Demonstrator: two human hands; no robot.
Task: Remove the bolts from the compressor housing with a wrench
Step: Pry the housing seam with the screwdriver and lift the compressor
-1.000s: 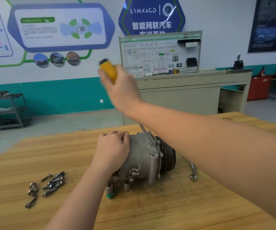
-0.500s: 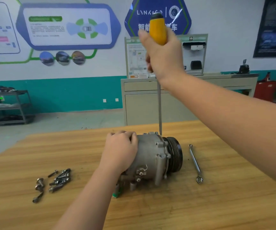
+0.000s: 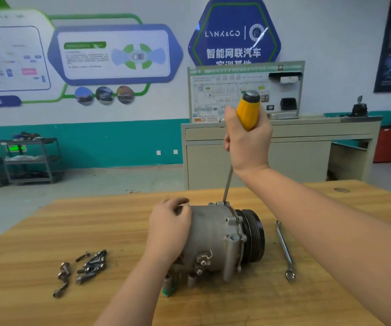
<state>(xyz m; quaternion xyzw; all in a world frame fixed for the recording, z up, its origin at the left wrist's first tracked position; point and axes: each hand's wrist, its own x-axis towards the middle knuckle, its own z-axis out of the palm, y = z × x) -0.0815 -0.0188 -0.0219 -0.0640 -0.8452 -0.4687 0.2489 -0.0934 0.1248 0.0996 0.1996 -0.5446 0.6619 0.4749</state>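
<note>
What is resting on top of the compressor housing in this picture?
On the compressor housing, the left hand rests over its rear end, and the yellow-handled screwdriver, gripped by the right hand, meets a top lug. The hand hides the housing's surface beneath it.

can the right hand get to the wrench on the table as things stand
Probably not straight away: the right hand grips the yellow-handled screwdriver, raised above the compressor. The wrench lies uncovered on the table under that forearm, so the path looks free.
</note>
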